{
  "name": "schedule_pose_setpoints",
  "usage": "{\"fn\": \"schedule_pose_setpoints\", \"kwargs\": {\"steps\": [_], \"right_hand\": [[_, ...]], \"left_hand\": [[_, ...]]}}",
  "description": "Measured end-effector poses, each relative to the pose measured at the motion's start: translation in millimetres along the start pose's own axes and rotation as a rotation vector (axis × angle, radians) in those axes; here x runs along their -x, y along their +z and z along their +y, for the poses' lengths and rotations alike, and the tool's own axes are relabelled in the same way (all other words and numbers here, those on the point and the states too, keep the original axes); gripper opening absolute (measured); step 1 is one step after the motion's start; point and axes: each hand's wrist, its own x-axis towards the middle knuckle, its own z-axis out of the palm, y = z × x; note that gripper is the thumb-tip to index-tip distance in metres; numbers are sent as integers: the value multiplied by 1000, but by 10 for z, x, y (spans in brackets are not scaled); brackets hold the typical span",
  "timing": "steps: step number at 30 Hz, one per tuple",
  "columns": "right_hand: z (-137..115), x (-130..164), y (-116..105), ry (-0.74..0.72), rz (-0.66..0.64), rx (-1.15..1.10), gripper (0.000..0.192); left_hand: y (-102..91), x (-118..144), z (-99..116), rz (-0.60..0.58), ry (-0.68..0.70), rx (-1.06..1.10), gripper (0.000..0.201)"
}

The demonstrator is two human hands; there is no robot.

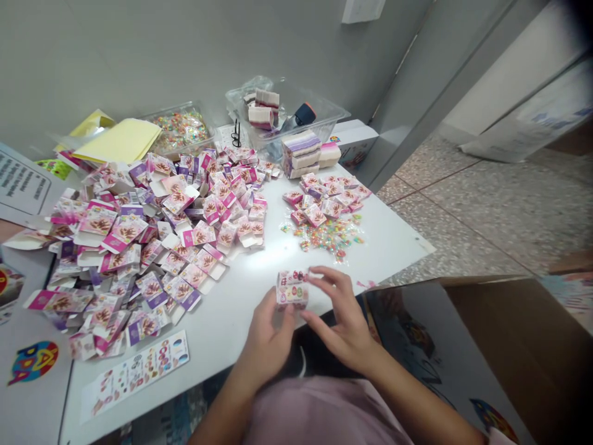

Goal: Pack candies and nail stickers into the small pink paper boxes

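Note:
Near the front edge of the table, a folded printed leaflet [293, 289] with small pink and red pictures stands curled between my hands. My left hand [267, 337] is closed on its lower left part, with the thumb in front. At its right side, my right hand [345, 318] holds it by thumb and forefinger at the lower and upper corners, the other fingers curved. Beyond it lie several candies in clear wrappers [331, 236] and a group of small closed boxes [327, 201]. Left of these spreads a large heap of small pink and purple boxes [171, 241], many with flaps open.
A flat printed strip [139, 374] lies at the front left. At the back stand a tray of wrapped candies [180, 131], a clear bin [324, 114] and stacked leaflets [301, 153]. Yellow paper [120, 141] lies back left. An open carton [509, 334] stands at the right.

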Motion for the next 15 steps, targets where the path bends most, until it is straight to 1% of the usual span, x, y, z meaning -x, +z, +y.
{"fn": "schedule_pose_setpoints", "kwargs": {"steps": [1, 2, 5, 7, 9, 11, 12, 14, 15], "right_hand": [[12, -14, 1, 40, 31, -24, 51], [29, -25, 5, 68, 31, -55, 48], [100, -25, 44, 187, -37, -187, 31], [149, -2, 84, 310, -16, -283, 27], [182, 18, 121, 377, 57, -325, 28], [180, 23, 147, 347, 116, -275, 23], [162, 22, 159, 301, 143, -222, 20], [93, 31, 194, 166, 150, -120, 19], [46, 48, 224, 84, 125, -93, 22]], "left_hand": [[-17, 6, 12, -26, 4, -60, 27], [-34, 13, 21, -55, 7, -119, 24], [-76, 30, 19, -102, 20, -212, 16], [-96, 38, -10, -82, 10, -163, 11], [-108, 47, -60, 2, -13, -83, 12], [-109, 56, -114, 95, -14, -41, 13], [-106, 59, -136, 127, 1, -38, 12], [-98, 57, -159, 126, 71, -29, 10], [-96, 51, -162, 112, 124, -16, 10]]}}
